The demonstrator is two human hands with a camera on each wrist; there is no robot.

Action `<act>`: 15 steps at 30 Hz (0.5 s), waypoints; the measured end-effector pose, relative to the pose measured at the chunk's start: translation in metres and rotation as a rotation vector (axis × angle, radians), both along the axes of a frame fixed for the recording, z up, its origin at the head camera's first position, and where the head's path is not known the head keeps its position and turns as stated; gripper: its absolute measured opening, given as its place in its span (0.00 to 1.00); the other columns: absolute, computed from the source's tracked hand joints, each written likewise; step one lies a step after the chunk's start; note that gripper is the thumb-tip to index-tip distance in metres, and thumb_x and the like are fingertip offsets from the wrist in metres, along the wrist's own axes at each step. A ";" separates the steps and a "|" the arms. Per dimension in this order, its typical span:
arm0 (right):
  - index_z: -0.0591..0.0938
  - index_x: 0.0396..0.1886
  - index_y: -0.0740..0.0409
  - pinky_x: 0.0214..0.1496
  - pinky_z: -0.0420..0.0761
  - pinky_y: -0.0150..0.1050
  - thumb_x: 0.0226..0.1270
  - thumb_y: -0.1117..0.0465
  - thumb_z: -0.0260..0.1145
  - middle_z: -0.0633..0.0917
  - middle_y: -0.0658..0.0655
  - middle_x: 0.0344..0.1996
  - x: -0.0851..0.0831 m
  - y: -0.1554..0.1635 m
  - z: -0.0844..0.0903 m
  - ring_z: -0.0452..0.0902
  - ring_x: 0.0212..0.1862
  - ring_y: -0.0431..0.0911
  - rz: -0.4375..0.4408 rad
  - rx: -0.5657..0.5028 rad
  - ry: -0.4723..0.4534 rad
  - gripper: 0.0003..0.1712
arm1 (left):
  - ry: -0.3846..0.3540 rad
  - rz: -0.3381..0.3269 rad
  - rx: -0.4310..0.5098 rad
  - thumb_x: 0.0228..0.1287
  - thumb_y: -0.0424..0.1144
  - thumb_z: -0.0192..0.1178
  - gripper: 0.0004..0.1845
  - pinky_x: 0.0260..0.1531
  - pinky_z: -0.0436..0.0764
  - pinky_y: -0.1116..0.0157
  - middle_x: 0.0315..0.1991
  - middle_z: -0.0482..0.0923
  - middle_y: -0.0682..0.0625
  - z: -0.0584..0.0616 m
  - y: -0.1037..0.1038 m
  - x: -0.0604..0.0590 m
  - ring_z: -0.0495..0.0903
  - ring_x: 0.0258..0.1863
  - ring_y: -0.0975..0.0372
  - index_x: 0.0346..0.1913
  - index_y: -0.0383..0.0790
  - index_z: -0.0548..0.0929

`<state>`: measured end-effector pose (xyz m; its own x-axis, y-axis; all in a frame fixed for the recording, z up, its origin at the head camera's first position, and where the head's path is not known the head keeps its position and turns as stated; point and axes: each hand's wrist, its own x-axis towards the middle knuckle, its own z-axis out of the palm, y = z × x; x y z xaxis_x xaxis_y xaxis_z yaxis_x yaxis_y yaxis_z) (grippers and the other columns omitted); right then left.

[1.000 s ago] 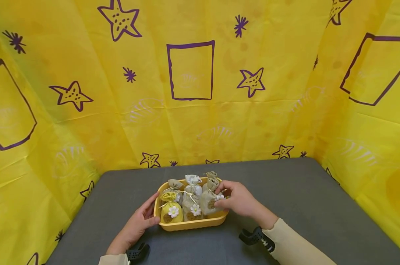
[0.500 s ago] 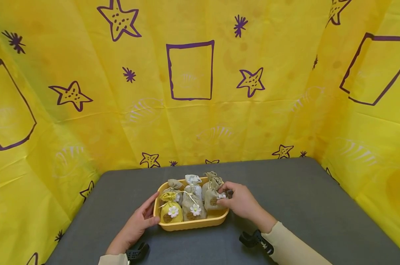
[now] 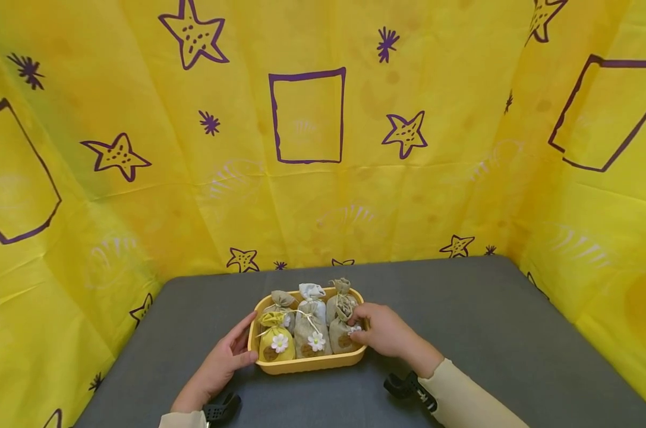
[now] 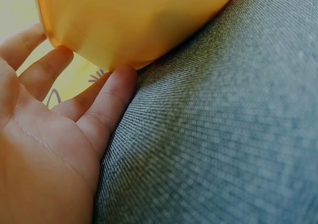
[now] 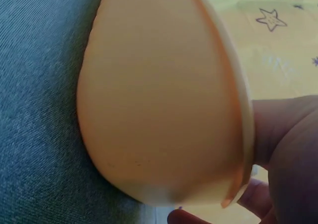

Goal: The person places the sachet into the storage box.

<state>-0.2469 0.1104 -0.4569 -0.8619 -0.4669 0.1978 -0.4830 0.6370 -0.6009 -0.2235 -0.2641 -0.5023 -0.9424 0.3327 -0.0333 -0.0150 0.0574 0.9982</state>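
In the head view a yellow plastic basket [image 3: 305, 367] holds several small drawstring sachets in two rows. My left hand [image 3: 221, 362] grips the basket's left end, thumb at the front corner; in the left wrist view its fingertips [image 4: 121, 80] meet the outer wall. My right hand [image 3: 387, 333] pinches a beige sachet [image 3: 342, 340] in the front right corner, beside the white flower on it. Left of it sit a beige sachet [image 3: 308, 336] and a yellow sachet [image 3: 274, 351]. In the right wrist view the basket wall hides the held sachet.
Behind stand another beige sachet [image 3: 282, 300], a pale grey sachet [image 3: 313, 294] and a third beige sachet [image 3: 341, 288]. The basket rests on a dark grey cloth-covered table [image 3: 435, 297]. Yellow printed curtains [image 3: 312, 208] rise at the back and both sides.
My right hand has brought the beige sachet down and forward into the basket's front right corner. The back right sachet now shows more fully. My left hand has stayed on the basket.
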 end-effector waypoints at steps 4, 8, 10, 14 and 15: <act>0.85 0.34 0.47 0.43 0.79 0.46 0.59 0.59 0.75 0.83 0.46 0.38 0.002 -0.002 -0.001 0.79 0.40 0.45 0.008 0.024 0.041 0.06 | -0.002 -0.006 0.013 0.70 0.35 0.63 0.43 0.60 0.67 0.73 0.79 0.43 0.42 -0.001 0.001 0.001 0.47 0.75 0.55 0.80 0.41 0.49; 0.85 0.34 0.46 0.41 0.78 0.44 0.58 0.59 0.74 0.82 0.45 0.36 0.002 -0.003 -0.003 0.78 0.38 0.43 0.011 0.033 0.059 0.06 | -0.007 -0.005 0.014 0.71 0.35 0.63 0.43 0.60 0.67 0.73 0.79 0.42 0.42 -0.001 0.001 0.001 0.47 0.75 0.56 0.80 0.41 0.49; 0.85 0.34 0.46 0.41 0.78 0.43 0.58 0.59 0.74 0.82 0.44 0.36 0.002 -0.004 -0.005 0.77 0.38 0.42 0.010 0.030 0.062 0.06 | -0.009 -0.004 0.014 0.71 0.35 0.63 0.43 0.60 0.67 0.73 0.79 0.42 0.43 -0.001 0.001 0.000 0.47 0.75 0.57 0.80 0.42 0.50; 0.85 0.35 0.46 0.41 0.78 0.43 0.59 0.58 0.73 0.81 0.44 0.37 0.002 -0.004 -0.007 0.77 0.38 0.42 0.021 0.031 0.080 0.05 | -0.007 0.000 0.011 0.70 0.35 0.63 0.43 0.60 0.67 0.73 0.79 0.43 0.43 -0.001 0.000 -0.001 0.49 0.74 0.60 0.80 0.42 0.50; 0.85 0.35 0.46 0.41 0.78 0.43 0.59 0.58 0.72 0.81 0.44 0.37 0.002 -0.004 -0.008 0.77 0.38 0.42 0.022 0.032 0.083 0.05 | -0.008 0.002 0.011 0.70 0.35 0.63 0.43 0.60 0.67 0.73 0.79 0.43 0.43 -0.001 0.000 -0.001 0.50 0.73 0.61 0.80 0.42 0.50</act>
